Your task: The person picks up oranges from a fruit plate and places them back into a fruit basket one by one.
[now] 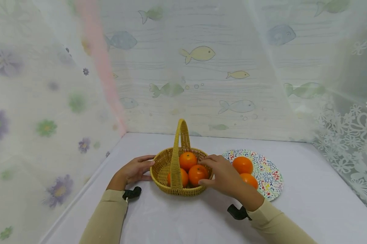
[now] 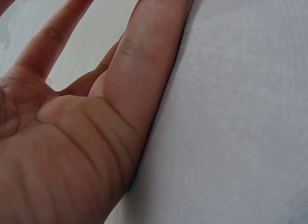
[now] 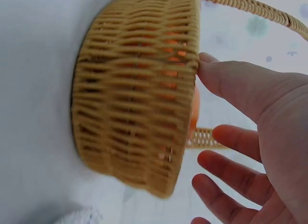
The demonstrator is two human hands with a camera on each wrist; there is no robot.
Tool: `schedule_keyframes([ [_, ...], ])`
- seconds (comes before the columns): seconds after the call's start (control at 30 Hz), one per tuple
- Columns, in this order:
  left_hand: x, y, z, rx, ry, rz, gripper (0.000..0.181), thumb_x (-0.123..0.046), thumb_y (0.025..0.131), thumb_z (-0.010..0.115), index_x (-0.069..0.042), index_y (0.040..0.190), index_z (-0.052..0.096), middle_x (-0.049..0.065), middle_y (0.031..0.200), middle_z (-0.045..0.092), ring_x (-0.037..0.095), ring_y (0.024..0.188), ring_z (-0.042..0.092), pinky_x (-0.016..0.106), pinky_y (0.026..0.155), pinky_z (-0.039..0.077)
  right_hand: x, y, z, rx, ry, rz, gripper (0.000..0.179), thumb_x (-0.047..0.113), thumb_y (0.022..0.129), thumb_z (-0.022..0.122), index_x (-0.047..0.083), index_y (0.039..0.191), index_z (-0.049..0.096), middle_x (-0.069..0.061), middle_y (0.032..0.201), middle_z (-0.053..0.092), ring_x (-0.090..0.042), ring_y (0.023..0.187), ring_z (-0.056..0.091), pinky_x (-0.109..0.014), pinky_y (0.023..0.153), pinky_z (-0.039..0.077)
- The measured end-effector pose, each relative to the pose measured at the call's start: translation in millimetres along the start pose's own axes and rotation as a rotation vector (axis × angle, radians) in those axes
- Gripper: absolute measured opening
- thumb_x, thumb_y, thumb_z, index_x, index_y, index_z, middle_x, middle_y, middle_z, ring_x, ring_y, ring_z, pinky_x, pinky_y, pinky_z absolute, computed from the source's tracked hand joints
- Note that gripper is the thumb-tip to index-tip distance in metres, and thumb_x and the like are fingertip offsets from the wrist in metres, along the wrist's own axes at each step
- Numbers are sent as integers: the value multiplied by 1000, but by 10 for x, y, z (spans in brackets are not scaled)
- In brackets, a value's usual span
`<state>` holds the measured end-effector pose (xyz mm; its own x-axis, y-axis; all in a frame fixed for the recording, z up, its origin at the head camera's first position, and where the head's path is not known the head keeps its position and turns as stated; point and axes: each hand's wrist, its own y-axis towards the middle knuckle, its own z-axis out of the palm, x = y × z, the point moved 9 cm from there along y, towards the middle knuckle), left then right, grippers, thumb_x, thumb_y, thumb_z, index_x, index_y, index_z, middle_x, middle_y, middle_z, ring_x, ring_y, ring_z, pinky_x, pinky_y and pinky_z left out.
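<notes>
- Basket (image 1: 175,169): woven, with a tall arched handle, standing upright on the white tabletop (image 1: 177,220) between the two hands; three oranges (image 1: 188,160) lie inside it.
- Plate (image 1: 270,174): patterned, lying just to the right of the basket and near its rim; two further oranges (image 1: 242,165) rest on it.
- Left hand (image 1: 134,170): fingers straight and relaxed, fingertips touching the basket's left rim; the left wrist view shows its edge lying along the tabletop, with nothing held.
- Right hand (image 1: 223,174): spread, fingers over the basket's right rim by the nearest fruit, thumb against the outer wall; the right wrist view shows the thumb touching the rim (image 3: 190,65) and the other fingers extended and apart, closed on nothing.
- Step in hand (judged): oranges are being moved between plate and basket, the left hand steadying the basket while the right hand sits at the rim; the direction of transfer cannot be told.
- Next move (judged): calls for the right hand to clear the handle, and to close round a single fruit without nudging the light basket or rolling its neighbours.
</notes>
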<state>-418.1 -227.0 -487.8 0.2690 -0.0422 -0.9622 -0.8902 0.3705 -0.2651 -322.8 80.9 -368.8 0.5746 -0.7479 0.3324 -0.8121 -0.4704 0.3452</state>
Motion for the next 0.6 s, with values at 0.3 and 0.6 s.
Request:
schedule_keyframes([
  [0.3,-9,21,14,10,-4,1,59,-24,103,66,-13,157,44,1,136,66,18,118,67,52,91,60,-157,-177,-168,-74,-52,-44,60,39,76,93,12,126,72,-4,125,68,-27,120,62,-50,105,52],
  [0.6,2,-17,1,4,7,-4,61,-24,103,66,-12,158,42,4,143,61,20,122,65,55,94,59,-348,-391,-277,-106,-134,16,60,42,77,92,13,125,72,-3,127,67,-27,119,63,-49,102,54],
])
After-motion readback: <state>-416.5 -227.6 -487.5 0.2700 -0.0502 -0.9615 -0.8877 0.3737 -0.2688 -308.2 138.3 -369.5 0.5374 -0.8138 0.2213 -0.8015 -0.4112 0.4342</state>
